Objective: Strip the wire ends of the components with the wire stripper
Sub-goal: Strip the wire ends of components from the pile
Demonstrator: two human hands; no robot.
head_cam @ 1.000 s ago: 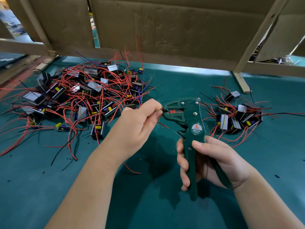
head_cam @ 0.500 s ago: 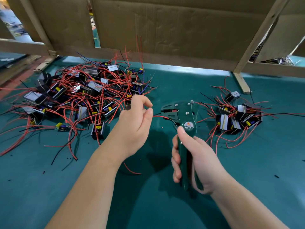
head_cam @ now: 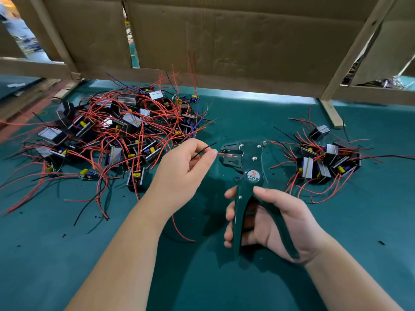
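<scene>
My right hand (head_cam: 269, 223) grips the two handles of the dark green wire stripper (head_cam: 249, 173), whose jaws point left and stand apart. My left hand (head_cam: 184, 171) pinches a red wire (head_cam: 221, 154) between thumb and forefinger, its tip at the mouth of the jaws. A black wire (head_cam: 205, 149) also passes through those fingers. The component that these wires belong to is hidden under my left hand; another red wire (head_cam: 179, 230) hangs down below my wrist.
A big heap of components with red and black wires (head_cam: 116, 135) lies at the left on the green mat (head_cam: 67, 254). A smaller heap (head_cam: 325, 162) lies at the right. Cardboard panels on a wooden frame (head_cam: 224, 41) close off the back.
My right hand has let the stripper handles spread and the jaws have opened. My left hand has brought a red wire end up to the jaws, and the black wire now sticks out.
</scene>
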